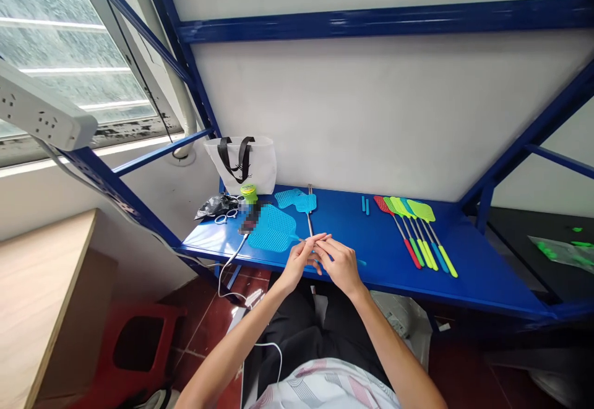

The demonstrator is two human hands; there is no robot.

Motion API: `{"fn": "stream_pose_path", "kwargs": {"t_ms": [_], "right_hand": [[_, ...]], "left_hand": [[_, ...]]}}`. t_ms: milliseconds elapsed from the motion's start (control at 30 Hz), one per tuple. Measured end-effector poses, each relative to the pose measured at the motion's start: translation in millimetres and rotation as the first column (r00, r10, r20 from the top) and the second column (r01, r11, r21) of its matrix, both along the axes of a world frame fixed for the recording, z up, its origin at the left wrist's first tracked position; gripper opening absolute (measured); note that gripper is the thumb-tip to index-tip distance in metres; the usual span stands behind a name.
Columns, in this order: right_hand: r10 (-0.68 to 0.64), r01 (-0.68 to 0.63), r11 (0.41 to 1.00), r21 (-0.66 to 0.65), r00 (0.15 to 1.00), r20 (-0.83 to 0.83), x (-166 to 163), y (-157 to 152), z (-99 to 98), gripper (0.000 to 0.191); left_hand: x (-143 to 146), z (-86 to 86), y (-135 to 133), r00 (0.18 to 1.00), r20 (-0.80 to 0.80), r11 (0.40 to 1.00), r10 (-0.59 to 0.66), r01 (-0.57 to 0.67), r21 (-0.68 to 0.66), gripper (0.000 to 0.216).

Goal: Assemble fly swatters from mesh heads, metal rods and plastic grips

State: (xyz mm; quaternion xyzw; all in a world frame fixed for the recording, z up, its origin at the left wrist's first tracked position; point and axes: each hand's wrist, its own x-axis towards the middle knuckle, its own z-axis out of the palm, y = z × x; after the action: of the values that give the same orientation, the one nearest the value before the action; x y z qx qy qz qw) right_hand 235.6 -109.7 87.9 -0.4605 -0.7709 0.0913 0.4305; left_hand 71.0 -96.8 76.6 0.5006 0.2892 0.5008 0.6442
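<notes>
My left hand point(302, 258) and my right hand point(338, 263) meet at the front edge of the blue table point(352, 229). Both pinch a thin metal rod point(310, 222) that joins a blue fly swatter head point(271, 228) lying flat just left of the hands. A small blue piece point(361, 263) shows beside my right hand. More blue swatter heads point(297, 199) lie behind. Two short blue handles point(365, 205) rest further back. A row of several finished swatters point(420, 229), with red, green and blue heads and grips, lies to the right.
A white bag with black straps point(242, 163) stands at the back left, with a green-capped container point(249, 193), scissors point(226, 216) and a black wrapper point(214, 205) near it. A white cable point(232, 260) hangs off the front. A red stool point(139, 341) and wooden surface point(41, 285) stand left.
</notes>
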Motion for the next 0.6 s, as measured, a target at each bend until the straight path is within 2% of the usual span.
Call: {"fn": "stream_pose_path", "kwargs": {"t_ms": [167, 233, 400, 533, 600], "right_hand": [[0.077, -0.082, 0.995, -0.057, 0.993, -0.091, 15.0, -0.5, 12.4, 0.035], [0.064, -0.073, 0.994, -0.083, 0.993, -0.101, 23.8, 1.2, 16.3, 0.037], [0.033, -0.048, 0.993, -0.112, 0.992, -0.125, 39.3, 2.1, 23.1, 0.036], [0.057, -0.071, 0.989, -0.132, 0.993, -0.107, 35.0, -1.9, 23.8, 0.034], [0.068, -0.082, 0.985, -0.149, 0.993, -0.095, 26.8, -3.7, 21.3, 0.032]], "left_hand": [[-4.0, 10.8, 1.5, 0.997, -0.070, 0.995, -0.040, 0.046, 0.083, 0.068], [-9.1, 16.2, 2.8, 0.995, -0.097, 0.995, -0.015, 0.024, 0.093, 0.069], [-23.3, 27.8, 8.1, 0.988, -0.130, 0.994, 0.086, -0.075, 0.081, 0.054], [-22.5, 27.8, 6.6, 0.987, -0.162, 0.996, 0.000, 0.013, 0.084, 0.058], [-16.7, 23.0, 3.5, 0.988, -0.153, 0.995, 0.009, 0.006, 0.099, 0.059]]}}
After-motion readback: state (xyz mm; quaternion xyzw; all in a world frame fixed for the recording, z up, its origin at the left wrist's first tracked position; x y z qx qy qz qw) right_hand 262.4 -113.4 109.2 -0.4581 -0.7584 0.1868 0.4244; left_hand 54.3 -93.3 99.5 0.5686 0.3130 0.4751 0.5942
